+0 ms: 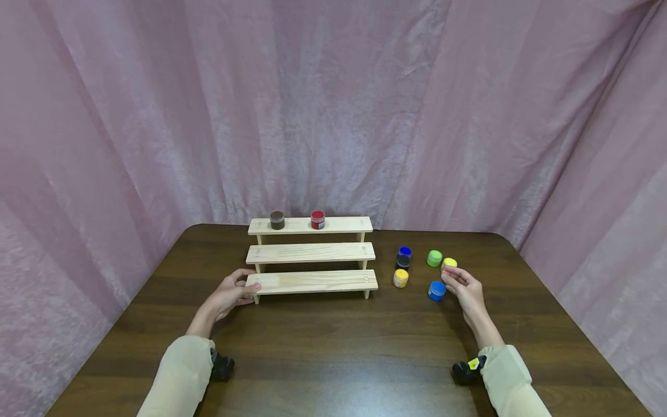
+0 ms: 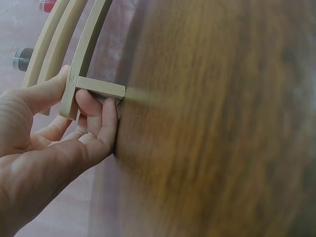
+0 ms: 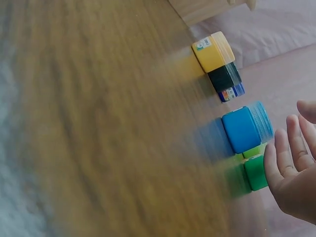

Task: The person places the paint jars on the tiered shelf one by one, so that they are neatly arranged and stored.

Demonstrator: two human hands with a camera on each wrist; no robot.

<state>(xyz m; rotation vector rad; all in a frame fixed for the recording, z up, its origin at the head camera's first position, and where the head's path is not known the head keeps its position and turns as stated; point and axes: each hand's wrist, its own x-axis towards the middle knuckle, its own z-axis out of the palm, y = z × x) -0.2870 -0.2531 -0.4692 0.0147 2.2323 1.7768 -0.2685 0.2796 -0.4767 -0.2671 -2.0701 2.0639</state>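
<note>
A three-tier pale wooden stand (image 1: pixel 312 281) stands on the table. My left hand (image 1: pixel 231 294) grips the left end of its lowest shelf, thumb on top and fingers curled beneath beside the leg (image 2: pixel 101 87). A dark brown jar (image 1: pixel 277 220) and a red jar (image 1: pixel 318 220) sit on the top shelf. On the right, my right hand (image 1: pixel 465 291) hovers at a yellow-lidded jar (image 1: pixel 449 263), partly covering it. In the right wrist view its fingers (image 3: pixel 284 153) are loosely extended, with nothing seen between them and the thumb, near a green jar (image 3: pixel 255 173).
A blue jar (image 1: pixel 436 291) stands in front of a light green jar (image 1: pixel 435 258). Left of them, a yellow jar (image 1: pixel 400 278), a black jar (image 1: pixel 403 262) and a dark blue jar (image 1: pixel 405 252) form a row. Pink curtains (image 1: pixel 354 116) hang behind the brown table (image 1: pixel 323 359).
</note>
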